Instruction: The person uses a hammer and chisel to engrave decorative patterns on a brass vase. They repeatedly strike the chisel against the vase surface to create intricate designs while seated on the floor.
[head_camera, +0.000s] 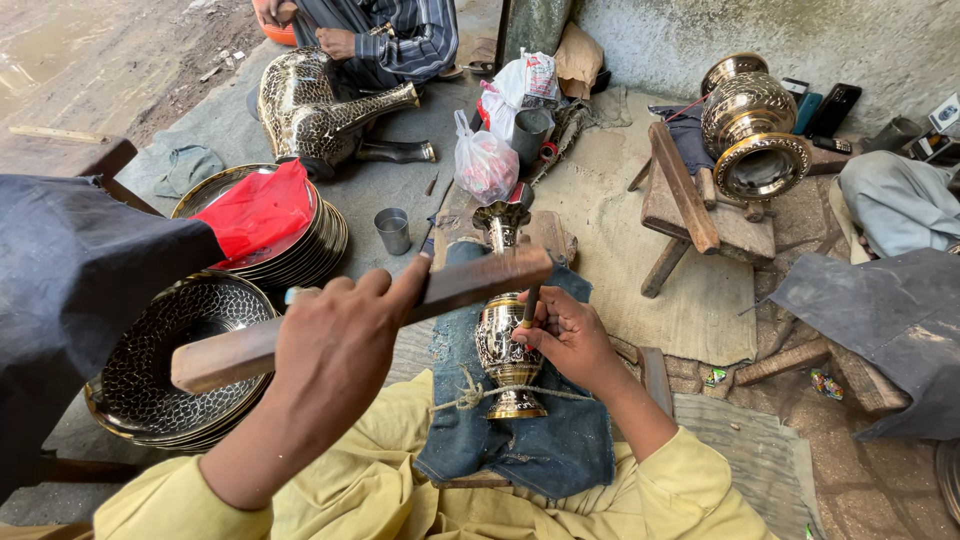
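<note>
While the left hand (335, 345) is wrapped tight around a flat brown wooden mallet bar (365, 315) and holds it raised across the view, the right hand (570, 340) pinches a thin dark metal chisel (529, 305) and sets its tip against the small engraved brass vase (507, 335). The bar sits above the chisel's top, seemingly placed to strike it. That vase stands on a patch of worn blue denim cloth (545, 445) over the person's lap, tied down near its foot by a frayed pale cord (470, 395), apparently so it does not shift under blows.

Left of the hands lies a stack of dark patterned brass trays (150, 390), and behind it a second stack of brass plates (310, 255) under a red cloth (262, 210). A small steel cup (393, 230) stands on the floor beyond. Farther off, another person's hand (335, 42) rests by a large engraved brass jug (315, 110), and a big brass urn (750, 125) lies on a low wooden stool (700, 215).

The chisel's tip is hidden behind the right hand's fingers, the mallet bar covers part of the vase's neck, and a dark cloth (70, 300) at the left edge masks what lies beneath.
</note>
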